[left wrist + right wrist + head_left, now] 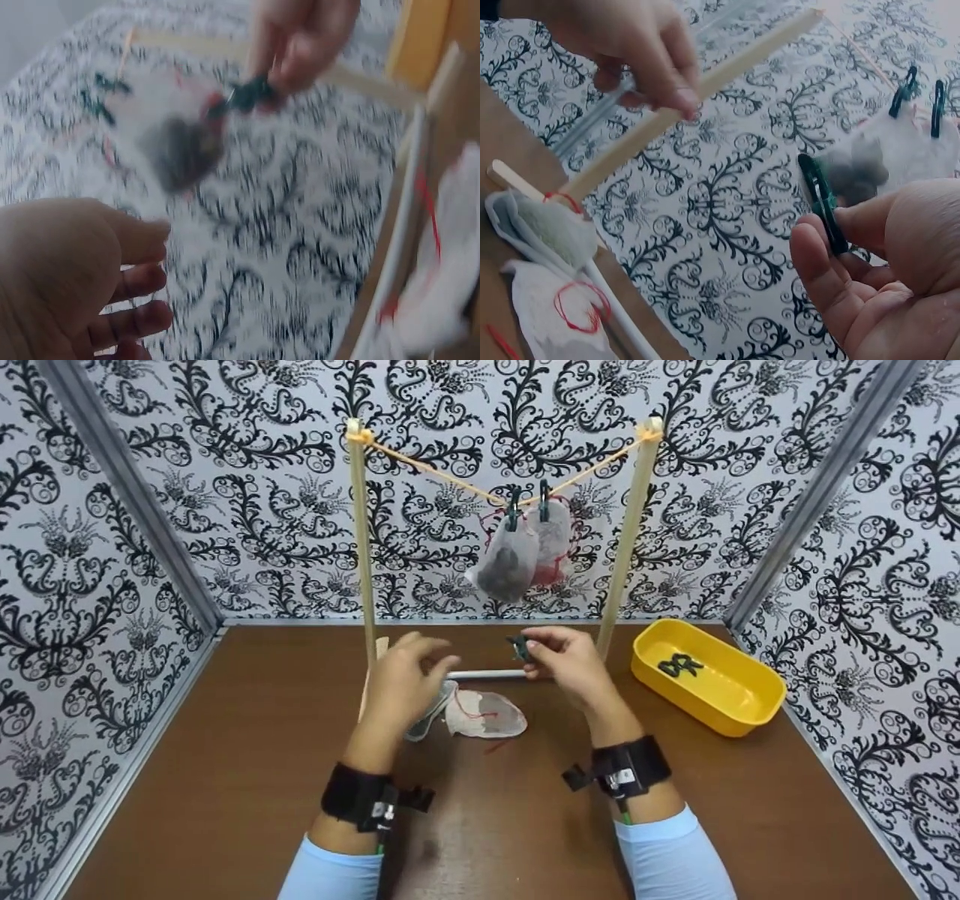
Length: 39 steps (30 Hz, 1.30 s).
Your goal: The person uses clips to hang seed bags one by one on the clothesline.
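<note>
My right hand (574, 664) pinches a dark green clothespin (823, 204) between thumb and fingers, in front of the string frame. Held up to its left, my left hand (401, 679) has loosely bent fingers and nothing in them. From a sagging orange string (427, 469) hang two sheer drawstring pouches, each under a green clothespin. The nearer pouch (510, 566) has dark contents; the other pouch (555, 536) shows red at its bottom. On the table below lie a white pouch (504, 718) with red cord and a greenish pouch (551, 236), partly hidden by my left hand in the head view.
Two upright wooden posts (362, 540) carry the string, with a white rod (487, 674) low between them. A yellow bin (675, 697) with several green clothespins (680, 664) stands at the right. Patterned walls enclose the brown table (202, 780). A flat wooden stick (517, 180) lies beside the pouches.
</note>
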Tool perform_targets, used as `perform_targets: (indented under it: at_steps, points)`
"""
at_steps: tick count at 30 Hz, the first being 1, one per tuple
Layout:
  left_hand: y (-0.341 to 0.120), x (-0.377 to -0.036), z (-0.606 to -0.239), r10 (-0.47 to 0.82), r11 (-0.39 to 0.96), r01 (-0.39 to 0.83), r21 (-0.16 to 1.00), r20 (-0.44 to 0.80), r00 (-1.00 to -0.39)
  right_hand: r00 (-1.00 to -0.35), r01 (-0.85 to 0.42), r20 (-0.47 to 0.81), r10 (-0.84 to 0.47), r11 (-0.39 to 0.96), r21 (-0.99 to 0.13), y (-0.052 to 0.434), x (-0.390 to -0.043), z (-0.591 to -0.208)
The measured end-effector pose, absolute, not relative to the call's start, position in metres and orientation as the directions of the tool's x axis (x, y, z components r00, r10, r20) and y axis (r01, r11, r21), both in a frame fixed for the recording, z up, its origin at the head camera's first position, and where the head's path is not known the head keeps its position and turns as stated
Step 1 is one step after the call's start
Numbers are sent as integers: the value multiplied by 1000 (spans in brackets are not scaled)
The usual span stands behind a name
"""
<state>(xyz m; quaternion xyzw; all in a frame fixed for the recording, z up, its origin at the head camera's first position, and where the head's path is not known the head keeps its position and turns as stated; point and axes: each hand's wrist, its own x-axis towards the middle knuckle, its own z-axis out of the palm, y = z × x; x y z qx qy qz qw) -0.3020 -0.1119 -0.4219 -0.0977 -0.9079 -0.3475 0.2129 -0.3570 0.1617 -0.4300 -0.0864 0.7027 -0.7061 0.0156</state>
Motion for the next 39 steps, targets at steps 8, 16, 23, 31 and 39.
perform_targets:
  at_steps: [8, 16, 23, 31, 39]
  points:
    - [-88, -280, -414, 169, 729, 436, 527, 478, -862, -961, -168, 153, -232, 46, -985, 146, -341, -426]
    - [-91, -270, -408, 218, 746, 487, 455, 523, -824, -940, -207, 179, -290, 71, -976, 135, -324, -418]
    - [-90, -266, -406, 267, 731, 546, 409, 565, -780, -938, -211, 183, -294, 69, -975, 135, -321, -419]
    - [-97, -270, -406, 224, 790, 492, 365, 576, -786, -925, -261, 170, -341, 242, -935, 146, -332, -426]
    - [-106, -279, -415, 112, 822, 468, 326, 712, -693, -909, -342, 71, -410, 639, -689, 165, -352, -458]
